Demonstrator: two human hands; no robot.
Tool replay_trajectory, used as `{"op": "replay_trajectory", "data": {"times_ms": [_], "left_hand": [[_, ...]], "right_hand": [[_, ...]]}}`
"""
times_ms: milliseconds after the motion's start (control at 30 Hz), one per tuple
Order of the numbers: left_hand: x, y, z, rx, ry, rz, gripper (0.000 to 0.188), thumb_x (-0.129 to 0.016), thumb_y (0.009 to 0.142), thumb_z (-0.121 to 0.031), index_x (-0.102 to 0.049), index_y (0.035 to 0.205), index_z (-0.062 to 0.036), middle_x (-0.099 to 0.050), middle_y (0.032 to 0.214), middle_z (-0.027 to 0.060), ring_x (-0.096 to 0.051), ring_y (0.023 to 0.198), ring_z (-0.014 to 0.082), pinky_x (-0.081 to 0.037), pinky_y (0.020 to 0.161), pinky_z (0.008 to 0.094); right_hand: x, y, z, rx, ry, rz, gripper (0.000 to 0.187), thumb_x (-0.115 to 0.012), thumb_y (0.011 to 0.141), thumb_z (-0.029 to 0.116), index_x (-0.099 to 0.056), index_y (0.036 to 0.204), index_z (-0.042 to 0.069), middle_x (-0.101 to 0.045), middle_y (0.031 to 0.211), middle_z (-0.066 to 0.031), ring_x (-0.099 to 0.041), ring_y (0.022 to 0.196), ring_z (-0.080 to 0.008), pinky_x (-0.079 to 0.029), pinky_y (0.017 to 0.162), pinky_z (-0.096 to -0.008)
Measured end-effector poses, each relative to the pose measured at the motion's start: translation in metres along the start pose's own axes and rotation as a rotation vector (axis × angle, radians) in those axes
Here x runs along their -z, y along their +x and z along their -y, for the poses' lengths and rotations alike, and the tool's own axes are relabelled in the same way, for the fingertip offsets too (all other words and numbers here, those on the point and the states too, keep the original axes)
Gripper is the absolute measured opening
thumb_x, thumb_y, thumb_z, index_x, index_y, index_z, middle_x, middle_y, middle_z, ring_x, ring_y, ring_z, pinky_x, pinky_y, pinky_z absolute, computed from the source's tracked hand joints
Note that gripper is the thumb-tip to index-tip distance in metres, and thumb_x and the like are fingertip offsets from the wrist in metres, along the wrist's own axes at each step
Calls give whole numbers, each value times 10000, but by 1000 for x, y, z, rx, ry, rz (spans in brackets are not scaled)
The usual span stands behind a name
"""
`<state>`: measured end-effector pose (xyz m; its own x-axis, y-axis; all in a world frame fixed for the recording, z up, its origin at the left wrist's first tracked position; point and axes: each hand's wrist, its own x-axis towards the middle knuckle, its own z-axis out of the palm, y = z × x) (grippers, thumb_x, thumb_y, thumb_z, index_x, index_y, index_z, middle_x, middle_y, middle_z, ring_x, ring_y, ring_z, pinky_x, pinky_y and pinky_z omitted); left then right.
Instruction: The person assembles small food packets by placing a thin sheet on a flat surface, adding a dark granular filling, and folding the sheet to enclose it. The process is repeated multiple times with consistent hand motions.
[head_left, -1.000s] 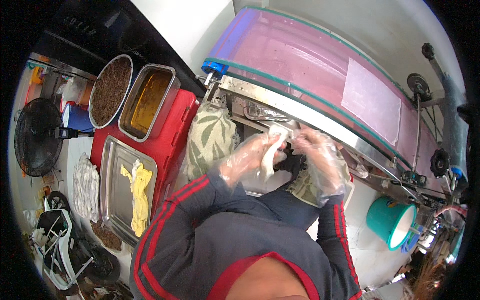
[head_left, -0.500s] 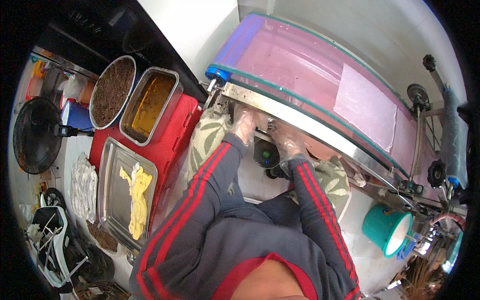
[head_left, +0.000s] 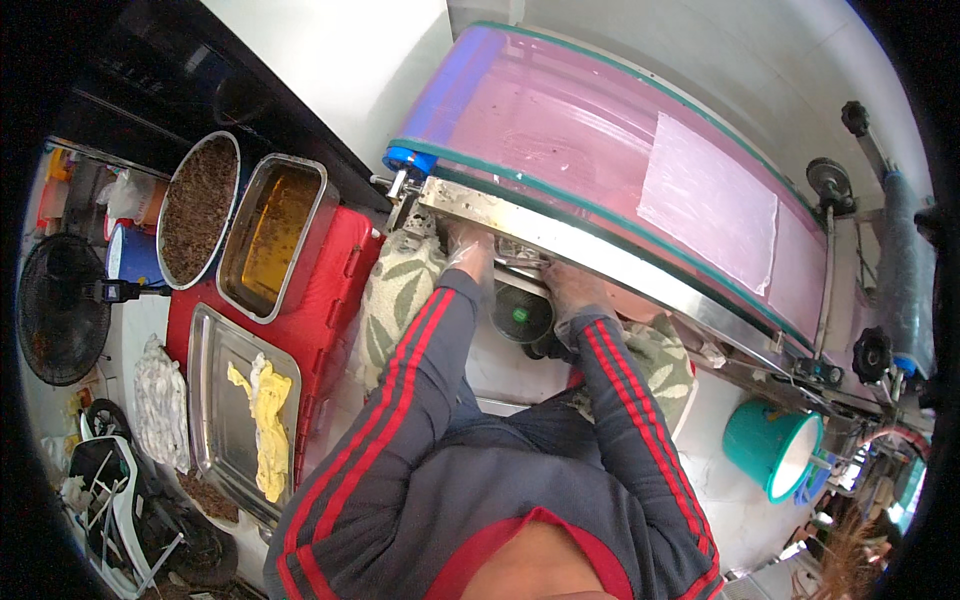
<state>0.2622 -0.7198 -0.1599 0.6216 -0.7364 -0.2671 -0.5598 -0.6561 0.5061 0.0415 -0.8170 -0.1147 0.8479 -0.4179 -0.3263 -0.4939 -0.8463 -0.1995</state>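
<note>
Reached further forward since half a second ago, both gloved hands now tucked under the steel edge (head_left: 600, 262) of the pink conveyor belt (head_left: 560, 130), arms straighter than before.

Largest first: pink belt with green edging, carrying a pale translucent rectangular sheet (head_left: 710, 200) on its right half. Below it, a red crate (head_left: 330, 290) bearing a steel tray of amber liquid (head_left: 268, 232) and, beside that, a round pan of dark brown shreds (head_left: 198, 205). Nearer, a flat steel tray (head_left: 225, 400) with yellow pieces. Teal bucket (head_left: 765, 445) low on the right.

Left hand (head_left: 470, 255) in a clear plastic glove, pressed against the steel edge, fingers hidden. Right hand (head_left: 572, 290) likewise gloved, just above a dark round part with a green spot (head_left: 520, 315). Cannot tell how far either is open, nor whether anything is held.
</note>
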Motion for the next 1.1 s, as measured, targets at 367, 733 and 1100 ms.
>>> {"op": "replay_trajectory", "data": {"times_ms": [367, 733, 1100], "left_hand": [[47, -62, -83, 25, -495, 216, 379, -656, 972, -297, -687, 1176, 21, -685, 1166, 179, -656, 1059, 299, -535, 887, 408], [259, -171, -51, -517, -540, -380, 373, -637, 1006, -295, -679, 1286, -51, -691, 1231, 158, -657, 1160, 295, -520, 990, 406], [387, -121, 233, 52, 469, -606, 420, -682, 959, -305, -692, 1287, -41, -686, 1240, 233, -643, 1170, 404, -512, 1011, 472]], "right_hand": [[-8, 3, 0, -109, 169, -126, 269, -550, 1022, 225, -707, 1160, 55, -701, 1108, -149, -657, 1036, -282, -541, 883, -417], [77, -83, 29, -50, 304, -237, 339, -656, 941, 180, -678, 1242, 26, -694, 1198, -197, -653, 1134, -345, -507, 980, -429], [106, -107, 51, -78, 442, -154, 449, -697, 931, 278, -650, 1314, 50, -656, 1299, -219, -596, 1253, -386, -460, 1072, -465]]}}
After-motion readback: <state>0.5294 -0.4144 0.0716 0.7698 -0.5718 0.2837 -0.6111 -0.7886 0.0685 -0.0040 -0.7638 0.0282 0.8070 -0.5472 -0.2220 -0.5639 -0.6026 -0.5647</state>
